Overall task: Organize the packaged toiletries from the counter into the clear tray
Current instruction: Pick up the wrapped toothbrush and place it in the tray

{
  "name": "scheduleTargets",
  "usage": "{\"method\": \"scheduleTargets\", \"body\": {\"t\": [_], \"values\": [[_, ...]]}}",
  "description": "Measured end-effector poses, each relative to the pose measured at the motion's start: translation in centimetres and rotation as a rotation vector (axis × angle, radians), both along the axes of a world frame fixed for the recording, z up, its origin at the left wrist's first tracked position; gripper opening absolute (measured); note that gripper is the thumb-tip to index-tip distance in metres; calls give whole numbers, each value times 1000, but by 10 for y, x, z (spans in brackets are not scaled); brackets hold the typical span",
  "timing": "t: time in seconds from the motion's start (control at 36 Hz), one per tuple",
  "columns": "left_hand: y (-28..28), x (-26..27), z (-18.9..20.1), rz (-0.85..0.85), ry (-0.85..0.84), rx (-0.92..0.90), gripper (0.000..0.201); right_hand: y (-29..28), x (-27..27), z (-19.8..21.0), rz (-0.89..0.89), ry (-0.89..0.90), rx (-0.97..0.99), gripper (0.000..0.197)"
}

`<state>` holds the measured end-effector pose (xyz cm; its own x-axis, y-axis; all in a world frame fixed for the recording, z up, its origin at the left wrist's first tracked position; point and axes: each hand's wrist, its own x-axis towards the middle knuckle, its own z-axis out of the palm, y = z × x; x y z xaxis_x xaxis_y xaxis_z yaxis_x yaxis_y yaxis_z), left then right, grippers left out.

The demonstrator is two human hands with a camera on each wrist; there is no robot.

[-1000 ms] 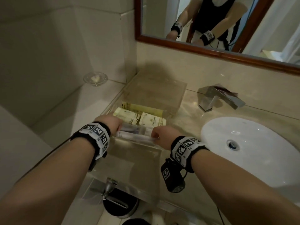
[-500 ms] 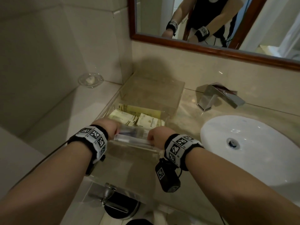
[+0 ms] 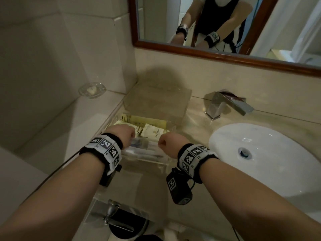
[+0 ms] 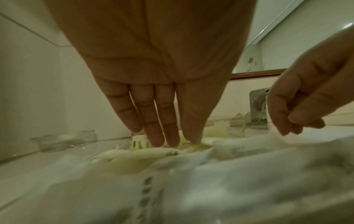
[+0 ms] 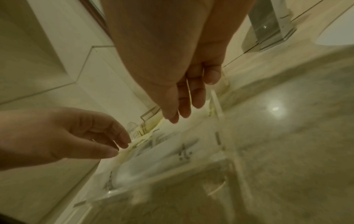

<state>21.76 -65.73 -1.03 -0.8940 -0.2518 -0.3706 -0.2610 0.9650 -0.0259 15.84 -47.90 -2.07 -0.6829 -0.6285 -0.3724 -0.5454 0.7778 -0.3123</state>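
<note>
A clear tray (image 3: 149,161) sits on the counter left of the sink. It holds cream and yellow toiletry packets (image 3: 152,133). A clear-wrapped packet (image 3: 144,148) lies across its near end, also seen in the right wrist view (image 5: 162,151). My left hand (image 3: 124,133) is over the tray's left side. Its fingers (image 4: 168,141) are straight and point down, with the tips touching the yellow packets. My right hand (image 3: 169,143) hovers at the tray's right side. Its fingers (image 5: 184,112) are relaxed and hold nothing, just above the clear-wrapped packet.
A white sink basin (image 3: 260,159) and a chrome faucet (image 3: 225,106) are on the right. A clear box (image 3: 156,100) stands behind the tray against the wall. A glass soap dish (image 3: 92,90) sits on the left ledge. A black bin (image 3: 128,225) stands below the counter edge.
Both hands held the clear-wrapped packet by its ends before. Now they have let go and it lies in the tray. The left hand has reached forward onto the yellow packets.
</note>
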Motion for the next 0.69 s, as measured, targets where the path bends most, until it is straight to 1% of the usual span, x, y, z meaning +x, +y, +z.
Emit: {"method": "scheduleTargets", "body": {"t": [0.06, 0.17, 0.31, 0.47, 0.61, 0.69], "values": [[11, -6, 2, -14, 20, 34, 30, 9, -3, 2, -23, 6, -13, 29], [41, -19, 9, -60, 62, 71, 25, 33, -8, 4, -63, 20, -26, 30], [88, -33, 17, -148, 54, 92, 26, 77, -14, 8, -135, 16, -48, 30], [168, -49, 20, -280, 8, 80, 29, 149, -23, 7, -249, 0, -49, 25], [248, -64, 22, -389, -23, 86, 29, 226, -25, 13, -333, 42, -2, 29], [293, -72, 23, -454, -28, 87, 28, 267, -24, 15, -399, 12, -14, 31]]}}
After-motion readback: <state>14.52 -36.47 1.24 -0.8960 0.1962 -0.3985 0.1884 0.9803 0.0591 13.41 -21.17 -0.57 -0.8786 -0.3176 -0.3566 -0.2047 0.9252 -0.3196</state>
